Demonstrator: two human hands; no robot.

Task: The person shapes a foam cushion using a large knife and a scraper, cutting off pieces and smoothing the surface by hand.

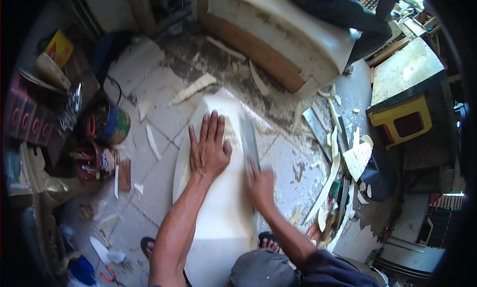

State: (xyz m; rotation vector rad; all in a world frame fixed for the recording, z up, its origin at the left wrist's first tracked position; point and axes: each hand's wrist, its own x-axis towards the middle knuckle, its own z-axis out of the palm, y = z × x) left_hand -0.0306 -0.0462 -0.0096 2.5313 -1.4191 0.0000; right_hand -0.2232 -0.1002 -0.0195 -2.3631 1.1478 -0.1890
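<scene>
A long white foam-like block [221, 202] with tapered, angled faces runs away from me along the floor between my feet. My left hand [209, 147] lies flat on its upper face, fingers stretched out and pointing away, holding nothing. On the block's right side my right hand [260, 185] is closed round the near end of a long flat grey blade [249, 140]. The blade lies along the block's right edge, pointing away from me. Motion smears both hand and blade, so the exact kind of tool and its handle cannot be made out.
Pale offcut strips [194, 88] litter the tiled floor. Left stand a paint-stained bucket [115, 124] and a reddish container of tools [92, 160]; red-handled pliers [109, 274] lie lower left. Far off is a large white-and-brown shaped piece [278, 38], with another person [367, 18] beside it.
</scene>
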